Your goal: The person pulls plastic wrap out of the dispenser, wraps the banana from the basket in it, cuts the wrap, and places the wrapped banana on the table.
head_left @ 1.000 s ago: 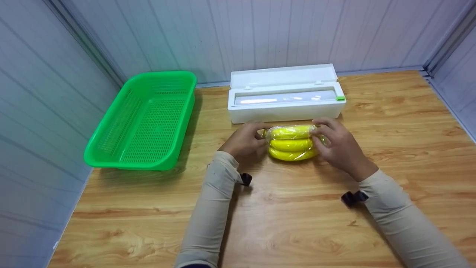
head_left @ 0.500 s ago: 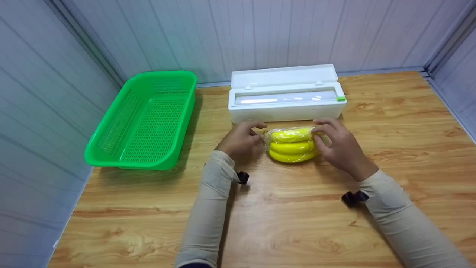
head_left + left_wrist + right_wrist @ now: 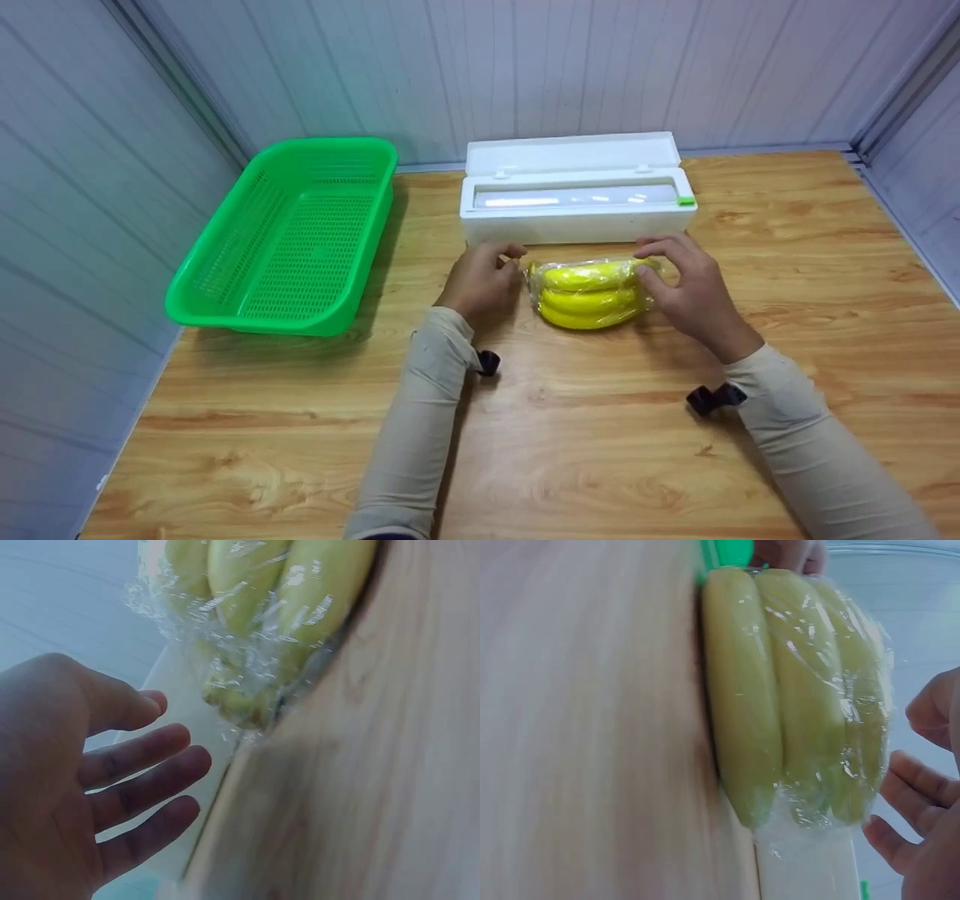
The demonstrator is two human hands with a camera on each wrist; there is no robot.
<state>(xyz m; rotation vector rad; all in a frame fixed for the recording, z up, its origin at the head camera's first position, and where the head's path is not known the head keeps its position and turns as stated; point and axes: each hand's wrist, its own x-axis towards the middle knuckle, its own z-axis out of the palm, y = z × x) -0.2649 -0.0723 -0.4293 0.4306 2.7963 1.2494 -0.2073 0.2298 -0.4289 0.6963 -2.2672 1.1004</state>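
A bunch of bananas (image 3: 589, 300) wrapped in clear cling film lies on the table, its stem end to the left. In the left wrist view the wrinkled film gathers round that stem (image 3: 244, 701). My left hand (image 3: 480, 281) is just left of the bunch, fingers loosely spread and apart from it. At the other end is my right hand (image 3: 686, 292), thumb and fingers parted around the film's edge. The right wrist view shows its fingertips (image 3: 904, 765) beside the wrapped bananas (image 3: 802, 697); whether one touches the film is hard to tell.
Behind the bananas stands a white cling film box (image 3: 577, 227) with its lid up and a film roll inside. A green plastic basket (image 3: 352, 300) with perforated sides stands at the left. Panelled walls (image 3: 562, 75) border the wooden table (image 3: 585, 450).
My left hand has let go of the stem end and drawn back left. My right hand has loosened from the film and shifted slightly right. The bunch has settled flatter on the table.
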